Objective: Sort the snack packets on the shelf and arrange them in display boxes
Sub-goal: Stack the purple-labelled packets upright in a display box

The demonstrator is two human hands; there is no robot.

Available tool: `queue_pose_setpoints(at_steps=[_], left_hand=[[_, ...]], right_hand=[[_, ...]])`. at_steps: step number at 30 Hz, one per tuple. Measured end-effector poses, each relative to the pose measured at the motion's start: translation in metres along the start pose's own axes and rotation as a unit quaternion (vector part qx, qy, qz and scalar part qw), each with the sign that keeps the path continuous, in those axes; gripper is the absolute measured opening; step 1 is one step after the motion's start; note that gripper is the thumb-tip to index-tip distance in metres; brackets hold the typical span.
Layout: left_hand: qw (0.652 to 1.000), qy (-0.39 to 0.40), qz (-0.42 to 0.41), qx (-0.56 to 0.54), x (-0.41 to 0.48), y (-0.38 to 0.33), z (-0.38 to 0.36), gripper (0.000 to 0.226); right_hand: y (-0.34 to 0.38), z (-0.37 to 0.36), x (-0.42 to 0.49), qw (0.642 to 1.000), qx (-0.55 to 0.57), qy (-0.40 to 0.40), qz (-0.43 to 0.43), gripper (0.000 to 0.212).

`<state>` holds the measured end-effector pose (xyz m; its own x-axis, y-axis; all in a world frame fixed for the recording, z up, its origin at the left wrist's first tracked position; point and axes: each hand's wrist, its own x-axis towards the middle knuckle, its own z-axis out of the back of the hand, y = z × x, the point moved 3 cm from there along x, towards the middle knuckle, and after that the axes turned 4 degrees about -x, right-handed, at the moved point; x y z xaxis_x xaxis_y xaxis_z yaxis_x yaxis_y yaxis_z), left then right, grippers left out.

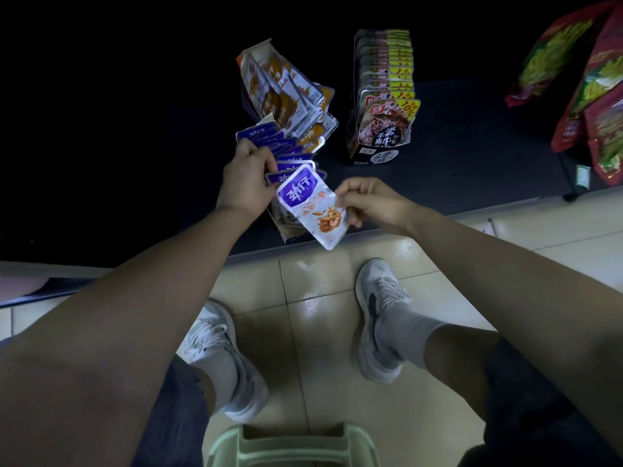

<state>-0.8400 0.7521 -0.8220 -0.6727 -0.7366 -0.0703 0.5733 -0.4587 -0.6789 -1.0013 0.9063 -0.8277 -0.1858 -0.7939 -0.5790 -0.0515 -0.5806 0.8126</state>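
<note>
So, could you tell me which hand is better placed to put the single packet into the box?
The right hand: it pinches the packet by the box, while the left hand holds the fanned packets.

A dark, low shelf (472,146) carries a dark display box (371,156) standing upright near its front edge, filled with a tidy row of dark packets (384,119) with yellow corners. Just to the left of that box stands a white display box (281,230) holding purple packets (293,160) and, at its far end, loosely leaning orange-and-white packets (279,85). Well to the right of the dark display box lie large red-and-green bags (593,96).
</note>
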Motion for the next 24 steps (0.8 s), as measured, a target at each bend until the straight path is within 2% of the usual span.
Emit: queue_pose_setpoints(at_steps=[4,8,12,18,24], left_hand=[[1.0,0.003,0.003,0.001,-0.001,0.0,0.001,0.027],[1.0,-0.004,0.0,-0.009,-0.001,0.0,0.001,0.025],[0.999,-0.025,-0.001,-0.031,-0.001,0.002,0.001,0.016],[0.999,-0.015,-0.013,-0.045,-0.001,0.007,0.0,0.009],[0.998,-0.008,-0.018,-0.056,-0.006,0.011,-0.001,0.017]], right_hand=[[-0.002,0.007,-0.003,0.996,0.087,0.002,0.0,0.005],[-0.004,0.001,0.001,0.992,0.123,-0.004,-0.002,0.019],[-0.004,-0.017,0.014,0.994,0.097,-0.044,0.023,0.022],[-0.004,-0.034,0.034,0.992,-0.014,-0.115,0.049,0.026],[-0.006,-0.039,0.04,0.987,-0.031,-0.153,0.044,0.026]])
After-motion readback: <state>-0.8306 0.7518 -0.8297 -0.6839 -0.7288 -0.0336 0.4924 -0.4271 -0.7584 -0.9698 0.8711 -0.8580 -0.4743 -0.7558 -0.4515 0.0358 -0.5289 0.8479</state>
